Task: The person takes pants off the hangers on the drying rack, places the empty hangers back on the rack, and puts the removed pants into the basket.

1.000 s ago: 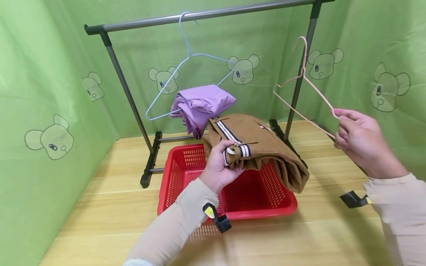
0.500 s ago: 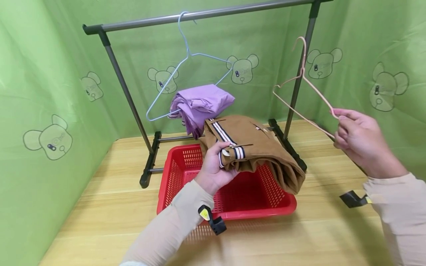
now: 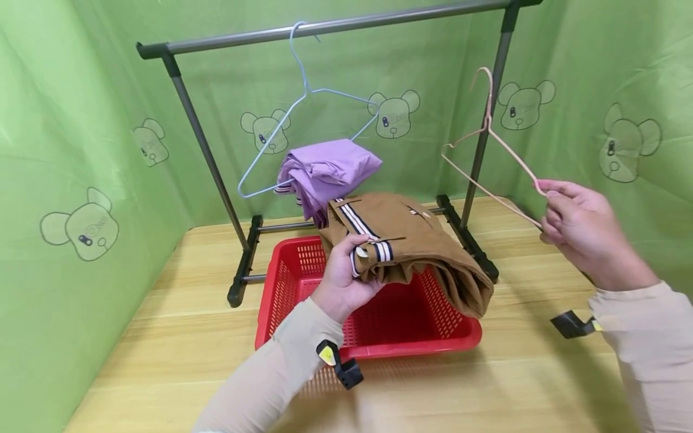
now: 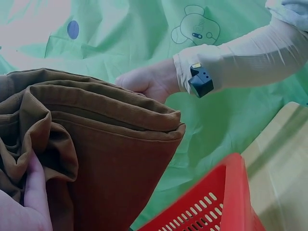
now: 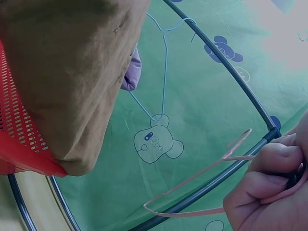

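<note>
My left hand (image 3: 346,282) grips the striped, gathered end of folded brown trousers (image 3: 411,228), thumb on top, holding them above the red basket (image 3: 417,349). Their thick folded end droops to the right. Off to the right, my right hand (image 3: 582,228) pinches one corner of a pink wire hanger (image 3: 514,154), whose hook points up; nothing hangs on it. Between trousers and hanger there is a gap. In the left wrist view, the layered trousers (image 4: 115,163) hide part of the right hand (image 4: 151,82). The right wrist view shows curled fingers (image 5: 274,178) around the hanger's end.
Behind stands a metal clothes rack (image 3: 379,23). From its bar hangs a blue hanger (image 3: 274,136) with a folded purple garment (image 3: 330,165) over its lower bar, close behind the trousers. Green curtains (image 3: 86,150) enclose the wooden table (image 3: 162,343).
My left hand has moved slightly left and down with the brown trousers. The pink hanger in my right hand has lowered and shifted a little left; both grips stay the same.
</note>
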Available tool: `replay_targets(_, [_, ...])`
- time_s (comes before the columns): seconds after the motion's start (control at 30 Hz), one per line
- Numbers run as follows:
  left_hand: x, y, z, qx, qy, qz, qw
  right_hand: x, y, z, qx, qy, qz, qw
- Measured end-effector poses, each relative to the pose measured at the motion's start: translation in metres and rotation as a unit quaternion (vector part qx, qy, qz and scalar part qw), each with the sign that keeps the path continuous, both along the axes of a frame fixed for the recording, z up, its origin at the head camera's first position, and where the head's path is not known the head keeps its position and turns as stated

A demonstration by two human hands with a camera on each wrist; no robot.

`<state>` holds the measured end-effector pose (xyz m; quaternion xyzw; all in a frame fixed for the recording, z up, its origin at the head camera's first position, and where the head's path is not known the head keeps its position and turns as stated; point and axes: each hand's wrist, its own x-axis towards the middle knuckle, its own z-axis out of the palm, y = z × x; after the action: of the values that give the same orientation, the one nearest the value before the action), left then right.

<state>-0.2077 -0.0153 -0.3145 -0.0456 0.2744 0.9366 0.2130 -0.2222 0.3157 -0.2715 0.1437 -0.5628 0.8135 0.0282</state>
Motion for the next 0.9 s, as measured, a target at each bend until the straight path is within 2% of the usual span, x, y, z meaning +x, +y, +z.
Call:
replay_targets(0.33, [0.003, -0.005, -0.004, -0.010, -0.010, 0.006, 0.9999, -0.001, 0.002, -0.002, 0.004, 0.002, -0.003, 1.0000])
replay_targets(0.6, [0.006, -0.012, -0.007, -0.023, -0.017, -0.009, 0.9996, -0.001, 0.004, -0.004, 0.005, 0.006, 0.001, 1.0000])
replay_targets(0.9, [0.009, -0.023, -0.015, -0.040, -0.048, 0.010, 0.9980, -0.001, 0.007, -0.006, -0.001, 0.007, 0.007, 0.9999])
